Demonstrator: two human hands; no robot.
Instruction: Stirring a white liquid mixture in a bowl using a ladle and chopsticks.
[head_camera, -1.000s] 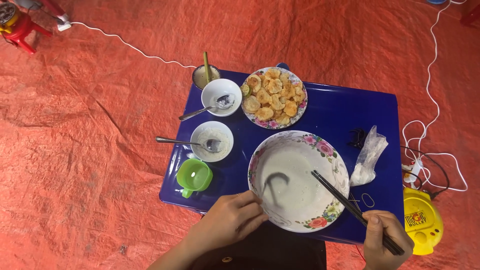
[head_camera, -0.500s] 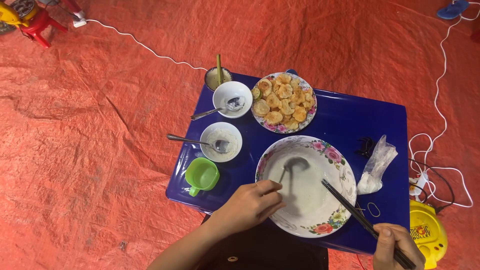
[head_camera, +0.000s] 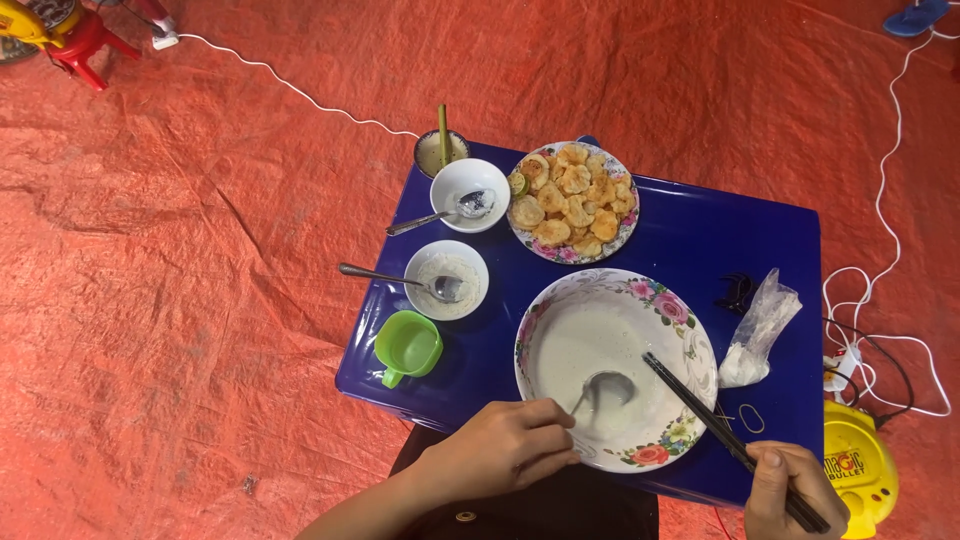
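The left hand (head_camera: 500, 450) had its fingers (head_camera: 548, 412) clenched on the handle of a metal spoon (head_camera: 603, 388) whose bowl sat in the white batter in the floral bowl (head_camera: 612, 366), at the near edge of the blue worktop (head_camera: 700, 240). The right hand (head_camera: 790, 490) gripped black chopsticks (head_camera: 700, 408) whose tips reached into the same bowl. Judging from this, the batter was being stirred or scooped, calling for steady, shallow strokes that kept the thin mix inside the rim.

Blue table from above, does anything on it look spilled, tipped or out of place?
Nothing looks spilled or tipped. The one oddity is the steel cup holding a green stick: it sits at the far-left corner of the blue table, seemingly partly past the edge.
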